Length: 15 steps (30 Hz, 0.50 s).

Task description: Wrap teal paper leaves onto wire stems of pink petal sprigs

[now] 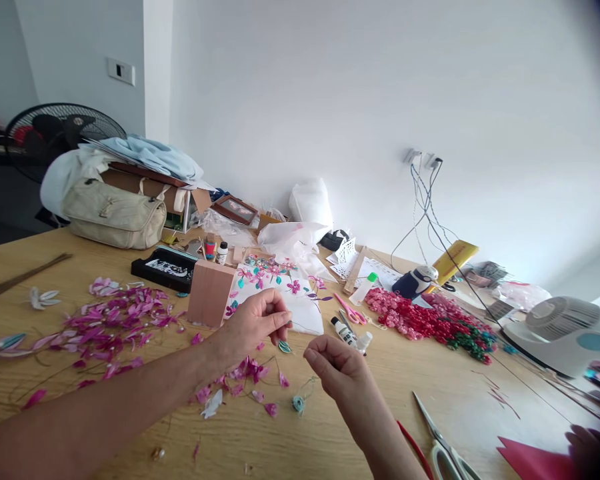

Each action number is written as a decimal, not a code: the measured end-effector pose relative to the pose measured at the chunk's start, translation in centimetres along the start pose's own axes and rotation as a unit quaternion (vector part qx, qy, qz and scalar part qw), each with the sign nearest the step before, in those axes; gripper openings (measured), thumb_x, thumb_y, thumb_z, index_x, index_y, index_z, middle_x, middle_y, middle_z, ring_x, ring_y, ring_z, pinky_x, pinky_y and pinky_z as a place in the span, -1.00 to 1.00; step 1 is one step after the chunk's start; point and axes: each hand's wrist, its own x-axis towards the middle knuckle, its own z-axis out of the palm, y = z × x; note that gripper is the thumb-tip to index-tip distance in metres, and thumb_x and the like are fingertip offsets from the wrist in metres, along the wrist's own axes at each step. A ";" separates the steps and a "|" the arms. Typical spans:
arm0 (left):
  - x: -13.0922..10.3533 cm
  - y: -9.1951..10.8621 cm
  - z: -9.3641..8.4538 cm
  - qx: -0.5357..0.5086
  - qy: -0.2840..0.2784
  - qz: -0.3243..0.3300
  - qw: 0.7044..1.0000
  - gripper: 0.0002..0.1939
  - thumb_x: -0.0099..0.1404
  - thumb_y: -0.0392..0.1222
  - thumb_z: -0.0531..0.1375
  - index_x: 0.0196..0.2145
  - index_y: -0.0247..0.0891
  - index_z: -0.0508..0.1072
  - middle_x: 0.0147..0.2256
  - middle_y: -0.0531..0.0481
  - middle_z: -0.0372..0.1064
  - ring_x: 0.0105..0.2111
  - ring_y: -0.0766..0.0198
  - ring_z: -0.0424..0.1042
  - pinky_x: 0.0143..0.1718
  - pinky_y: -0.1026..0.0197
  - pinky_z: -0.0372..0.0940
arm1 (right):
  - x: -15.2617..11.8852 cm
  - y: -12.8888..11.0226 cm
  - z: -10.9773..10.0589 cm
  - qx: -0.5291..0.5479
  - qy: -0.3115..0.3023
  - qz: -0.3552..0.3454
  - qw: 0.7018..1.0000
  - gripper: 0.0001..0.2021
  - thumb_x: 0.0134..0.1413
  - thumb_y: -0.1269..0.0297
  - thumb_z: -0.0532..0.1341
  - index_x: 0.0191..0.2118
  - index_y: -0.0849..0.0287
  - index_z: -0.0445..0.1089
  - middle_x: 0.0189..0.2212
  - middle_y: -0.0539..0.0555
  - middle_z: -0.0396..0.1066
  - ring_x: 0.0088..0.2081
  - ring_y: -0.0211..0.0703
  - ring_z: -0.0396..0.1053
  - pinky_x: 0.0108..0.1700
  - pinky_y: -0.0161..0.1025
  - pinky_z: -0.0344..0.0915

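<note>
Pinching teal petal [285,346], left hand [254,325]

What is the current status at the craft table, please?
Left hand pinching a small teal petal. Right hand closed beside it, apparently on thin wire. Pink petals beneath; scissors to the right.

bright even daylight, soft shadows, curved edges, dark corner vignette

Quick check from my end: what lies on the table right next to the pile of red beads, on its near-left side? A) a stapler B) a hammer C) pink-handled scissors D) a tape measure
C: pink-handled scissors lie on the table just left of the red beads.
</note>
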 end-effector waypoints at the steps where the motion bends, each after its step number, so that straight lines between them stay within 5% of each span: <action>1: 0.0 0.1 0.0 -0.008 -0.006 -0.006 1.000 -0.76 0.12 -0.12 0.19 -0.49 -0.29 0.20 -0.57 0.11 0.27 -0.58 0.44 0.24 -0.56 0.37 0.16 | 0.1 0.2 -0.1 -0.002 0.002 -0.001 1.000 -0.73 -0.14 0.09 0.21 -0.57 0.18 0.22 -0.72 -0.18 -0.10 -0.66 -0.41 -0.20 -0.64 -0.38 -0.28; 15: -0.3 -0.4 -0.7 -0.115 -0.120 -0.125 0.978 -0.86 0.17 -0.23 0.18 -0.31 -0.33 0.38 -0.46 0.03 0.32 -0.53 0.48 0.27 -0.50 0.40 0.11 | 1.6 0.9 -1.2 -0.031 0.070 -0.067 0.995 -0.77 -0.02 0.11 0.12 -0.50 0.18 0.23 -0.67 -0.16 -0.10 -0.63 -0.37 -0.18 -0.60 -0.35 -0.24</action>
